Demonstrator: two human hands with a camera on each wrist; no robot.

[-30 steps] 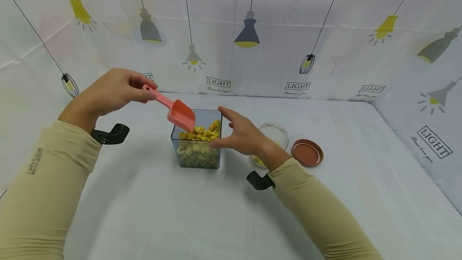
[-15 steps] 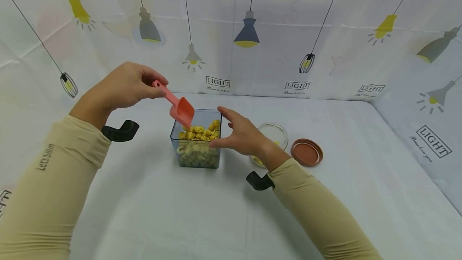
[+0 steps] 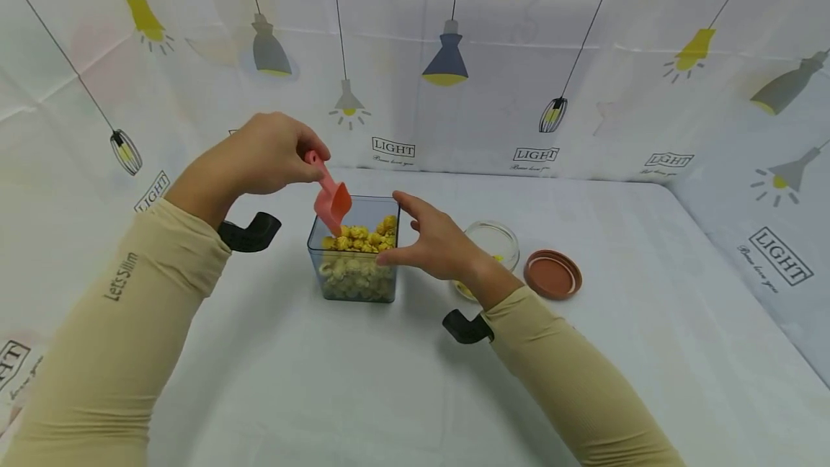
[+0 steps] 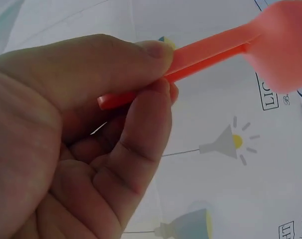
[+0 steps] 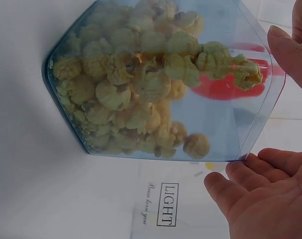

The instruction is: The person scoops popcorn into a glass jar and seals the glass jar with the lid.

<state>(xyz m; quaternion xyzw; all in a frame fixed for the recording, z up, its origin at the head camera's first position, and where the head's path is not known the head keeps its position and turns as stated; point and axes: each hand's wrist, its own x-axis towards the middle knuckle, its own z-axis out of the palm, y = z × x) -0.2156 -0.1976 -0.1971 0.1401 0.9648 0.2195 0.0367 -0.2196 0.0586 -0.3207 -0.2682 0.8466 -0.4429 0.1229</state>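
Note:
In the head view, my left hand (image 3: 266,153) pinches the handle of a pink plastic scoop (image 3: 335,200). The scoop tilts steeply, its tip low over yellow popcorn (image 3: 363,236) in a clear bluish box (image 3: 371,209). Thumb and index finger press the handle in the left wrist view, where the scoop bowl (image 4: 285,50) runs off the right edge. My right hand (image 3: 437,245) spans the box's right side, thumb at the near corner and fingers at the far one. Up close in the right wrist view, those fingertips (image 5: 218,186) lie right at the box's rim.
A round clear glass jar (image 3: 496,235) with a few yellow bits stands right of the box, partly hidden behind my right hand. Beside it lies a reddish-brown round lid (image 3: 552,274). A lamp-printed cloth (image 3: 493,114) hangs behind the white-covered table (image 3: 337,388).
My left hand has moved right with the scoop, which has tipped more steeply over the box. My right hand and the box have stayed in place.

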